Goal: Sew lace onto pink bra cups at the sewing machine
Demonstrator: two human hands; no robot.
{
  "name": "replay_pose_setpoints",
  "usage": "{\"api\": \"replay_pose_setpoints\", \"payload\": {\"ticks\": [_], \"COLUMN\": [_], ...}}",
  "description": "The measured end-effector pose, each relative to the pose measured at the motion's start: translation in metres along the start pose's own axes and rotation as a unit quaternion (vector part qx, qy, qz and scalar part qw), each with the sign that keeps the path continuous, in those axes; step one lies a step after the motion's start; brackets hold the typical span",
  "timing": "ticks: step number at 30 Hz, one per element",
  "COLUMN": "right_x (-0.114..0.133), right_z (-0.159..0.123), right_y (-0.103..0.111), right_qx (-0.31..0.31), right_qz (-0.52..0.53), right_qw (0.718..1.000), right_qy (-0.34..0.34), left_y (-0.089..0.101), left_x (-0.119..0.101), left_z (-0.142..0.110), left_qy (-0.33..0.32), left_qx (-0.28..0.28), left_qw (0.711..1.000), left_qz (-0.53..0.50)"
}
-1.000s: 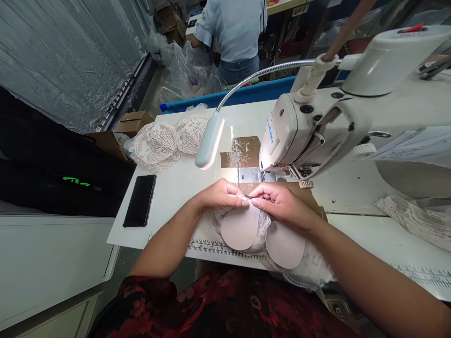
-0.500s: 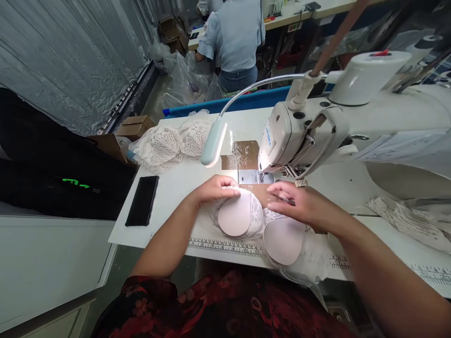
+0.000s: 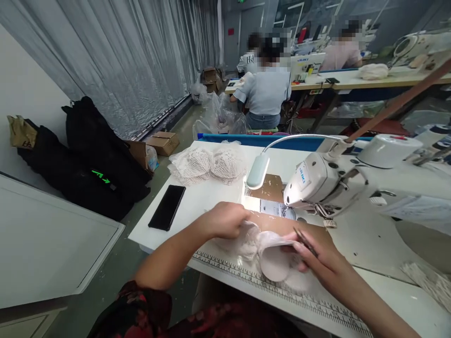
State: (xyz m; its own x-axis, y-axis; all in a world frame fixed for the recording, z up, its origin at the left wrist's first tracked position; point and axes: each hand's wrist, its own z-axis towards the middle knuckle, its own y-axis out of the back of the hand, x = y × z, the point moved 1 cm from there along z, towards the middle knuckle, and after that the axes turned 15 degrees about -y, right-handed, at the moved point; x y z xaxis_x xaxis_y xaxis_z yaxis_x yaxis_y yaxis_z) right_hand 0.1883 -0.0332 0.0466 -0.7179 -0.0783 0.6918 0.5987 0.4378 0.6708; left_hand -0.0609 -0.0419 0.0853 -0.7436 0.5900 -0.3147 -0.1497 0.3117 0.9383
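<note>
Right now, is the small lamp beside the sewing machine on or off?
The lamp is on: the white tabletop below its head is brightly lit.

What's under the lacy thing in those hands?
The white tabletop, with a printed ruler showing along the near side; the part right beneath the lacy piece is covered.

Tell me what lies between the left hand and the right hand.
The pale cupped garment spans the stretch from left hand to right hand in the head view.
</note>
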Motion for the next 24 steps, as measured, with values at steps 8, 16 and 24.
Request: {"api": "replay_pose_setpoints", "payload": {"ticks": [8, 16, 24], "right_x": [0.101, 0.094, -0.01], "right_z": [0.109, 0.172, 0.049], "right_y": [-0.043, -0.065, -0.014], "right_qx": [-0.159, -0.117, -0.062], "right_qz": [0.009, -0.063, -0.196], "right_qw": [0.932, 0.94, 0.959], "right_qy": [0.326, 0.313, 0.195], "left_y": [0.083, 0.049, 0.04], "left_x": [0.109, 0.176, 0.134], "left_z": [-0.052, -0.043, -0.043], "left_qy": [0.174, 0.192, 0.179], "left_qx": [-0.418, -0.271, -0.281], "left_qw": [0.859, 0.931, 0.939], "left_qz": [0.237, 0.148, 0.082]}}
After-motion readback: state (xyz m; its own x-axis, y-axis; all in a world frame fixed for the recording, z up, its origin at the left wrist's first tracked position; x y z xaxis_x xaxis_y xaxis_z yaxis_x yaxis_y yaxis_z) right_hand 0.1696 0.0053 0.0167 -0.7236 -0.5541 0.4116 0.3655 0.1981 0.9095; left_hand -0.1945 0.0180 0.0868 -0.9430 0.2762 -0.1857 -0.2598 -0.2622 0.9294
